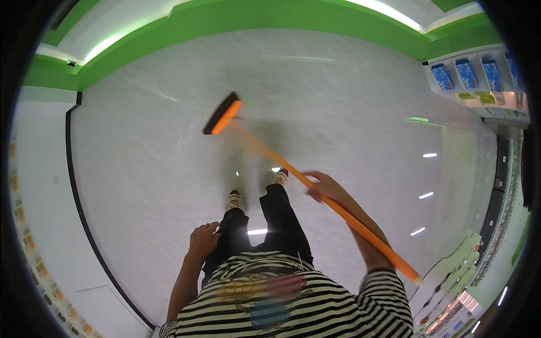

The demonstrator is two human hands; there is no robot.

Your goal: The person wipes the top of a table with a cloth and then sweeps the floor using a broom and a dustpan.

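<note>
A broom [287,167] with a long orange handle slants from the floor in front of me up along my right forearm. Its head [222,116], orange with dark bristles, is ahead of my feet, at or just above the floor. My right hand [322,187] is wrapped round the handle, whose top end sticks out past my elbow. Beside my left thigh hangs my left hand [203,240], with its fingers loosely curled and nothing visible in them. The lower part of the handle is slightly blurred.
Pale, shiny floor [141,152] stretches around me. A green-edged wall unit [248,21] curves across the far side. On the left runs a white wall panel with a dark skirting [70,152]. Shelves with blue boxes [466,73] stand at the far right; white display counters [451,270] are nearer.
</note>
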